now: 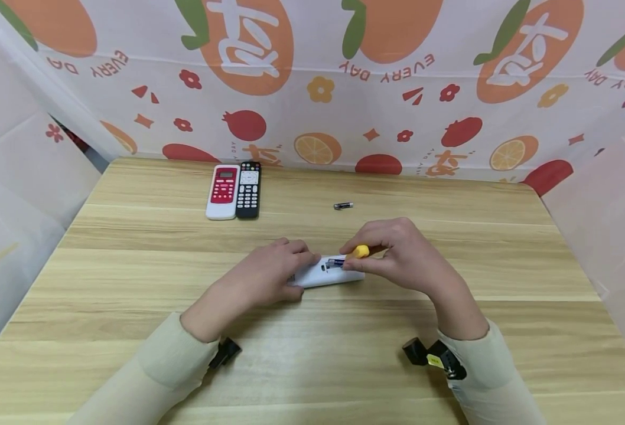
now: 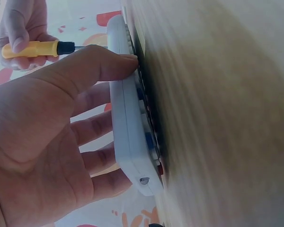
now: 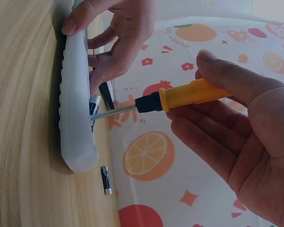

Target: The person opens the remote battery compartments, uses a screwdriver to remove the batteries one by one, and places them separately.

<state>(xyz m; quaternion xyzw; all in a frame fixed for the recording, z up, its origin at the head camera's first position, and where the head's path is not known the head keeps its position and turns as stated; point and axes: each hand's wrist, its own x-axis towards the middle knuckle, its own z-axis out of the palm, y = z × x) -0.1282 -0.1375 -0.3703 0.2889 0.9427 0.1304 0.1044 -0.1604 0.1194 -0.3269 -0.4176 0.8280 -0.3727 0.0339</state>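
Observation:
A white remote control (image 1: 339, 276) lies face down on the table, its back with the battery opening turned up. My left hand (image 1: 264, 274) grips it by its edges, thumb on the near side and fingers across the far side. In my right hand (image 1: 403, 257) is a screwdriver with a yellow handle (image 3: 194, 94), held between thumb and fingers. The metal shaft (image 3: 116, 112) reaches down to the remote's back, its tip right at a battery (image 3: 94, 104) that sticks up out of the opening.
One loose battery (image 1: 343, 206) lies on the table beyond my right hand. Farther left, a white-and-red remote (image 1: 222, 209) and a black remote (image 1: 247, 211) lie side by side near the table's back edge. A fruit-print cloth (image 1: 270, 112) hangs behind the table (image 1: 132, 265).

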